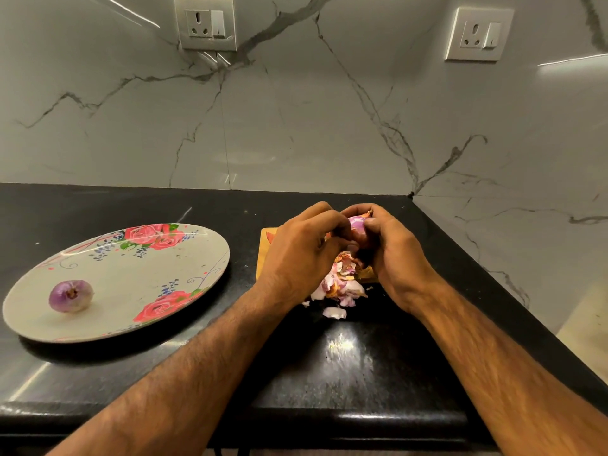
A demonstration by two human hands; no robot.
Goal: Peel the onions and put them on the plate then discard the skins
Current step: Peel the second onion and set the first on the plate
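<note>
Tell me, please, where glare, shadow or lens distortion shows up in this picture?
Head view: a bright glare patch sits on the black countertop toward its front edge; light streaks reflect on the marble wall; the wide lens tilts the right socket; the plate casts a dark shadow along its near rim; the held onion looks slightly soft.

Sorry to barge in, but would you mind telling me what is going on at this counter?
A person is peeling an onion, gripping it with the left hand and right hand above a small wooden board. Loose skins lie piled on the board and the black counter beneath the hands. One peeled onion already sits on the floral plate.
</note>
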